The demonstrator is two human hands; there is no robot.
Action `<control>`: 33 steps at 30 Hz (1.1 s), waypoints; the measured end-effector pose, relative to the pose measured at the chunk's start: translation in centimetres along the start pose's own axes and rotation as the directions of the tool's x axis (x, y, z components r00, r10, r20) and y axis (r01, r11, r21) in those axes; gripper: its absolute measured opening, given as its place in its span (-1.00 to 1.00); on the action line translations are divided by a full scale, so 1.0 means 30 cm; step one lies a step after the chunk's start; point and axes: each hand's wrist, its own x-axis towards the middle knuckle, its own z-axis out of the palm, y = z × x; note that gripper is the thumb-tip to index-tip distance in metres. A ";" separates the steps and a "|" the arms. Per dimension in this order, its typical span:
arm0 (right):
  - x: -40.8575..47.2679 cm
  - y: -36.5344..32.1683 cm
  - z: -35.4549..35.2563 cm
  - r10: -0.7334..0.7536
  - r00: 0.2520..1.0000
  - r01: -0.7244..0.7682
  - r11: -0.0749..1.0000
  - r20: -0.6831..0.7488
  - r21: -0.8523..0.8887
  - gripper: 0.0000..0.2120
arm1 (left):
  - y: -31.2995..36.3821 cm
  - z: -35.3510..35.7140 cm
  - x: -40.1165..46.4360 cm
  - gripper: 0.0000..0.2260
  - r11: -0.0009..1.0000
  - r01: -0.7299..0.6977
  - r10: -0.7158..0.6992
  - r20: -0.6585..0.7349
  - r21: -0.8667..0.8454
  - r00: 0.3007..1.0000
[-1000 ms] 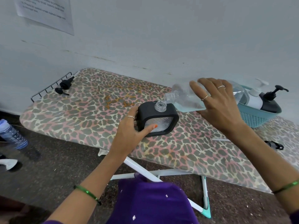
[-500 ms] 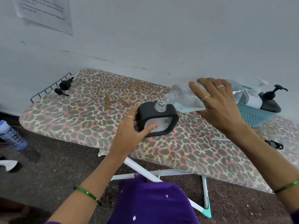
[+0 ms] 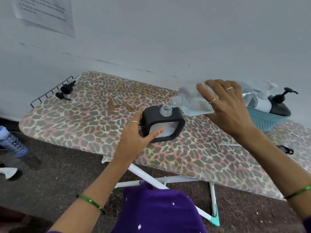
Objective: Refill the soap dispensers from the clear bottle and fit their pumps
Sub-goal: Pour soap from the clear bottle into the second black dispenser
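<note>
A square black-framed soap dispenser with a clear patterned face and an open clear threaded neck [image 3: 162, 123] stands upright near the middle of the leopard-print ironing board surface [image 3: 84, 118]. The left hand [image 3: 134, 137] grips the dispenser's left side, thumb laid across the front face and fingers wrapped round the far edge. The right hand [image 3: 226, 108] is curled over a clear plastic bottle holding pale blue liquid [image 3: 190, 105], which lies tipped nearly flat, its open threaded mouth just above and right of the dispenser's neck. A thin stream seems to run from mouth to neck, though the picture is too soft there to be sure.

At the board's far left corner, beside a grey wire rack [image 3: 50, 91], lie two black pump heads [image 3: 64, 92], touching or nearly so. At the right, a teal plastic basket [image 3: 265, 121] holds a black pump dispenser [image 3: 279, 105] and a white pump bottle [image 3: 263, 100]. A thin white strip [image 3: 229, 144] and a small black object [image 3: 287, 149] lie on the surface right of the right forearm. A blue bottle [image 3: 12, 142] lies on the dark floor at left.
</note>
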 end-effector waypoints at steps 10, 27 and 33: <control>0.004 0.008 -0.011 -0.008 1.000 0.008 1.000 0.007 -0.009 -0.21 | 0.008 -0.002 -0.002 -0.43 1.000 -0.008 0.008 -0.010 0.002 1.000; 0.002 0.016 -0.005 0.000 1.000 0.000 1.000 0.015 -0.021 -0.21 | 0.000 -0.002 -0.002 -0.34 1.000 0.004 -0.004 0.004 -0.002 1.000; 0.002 0.014 -0.008 -0.002 1.000 0.003 1.000 0.029 -0.021 -0.20 | 0.005 -0.002 -0.001 -0.33 1.000 0.002 -0.002 -0.001 0.002 1.000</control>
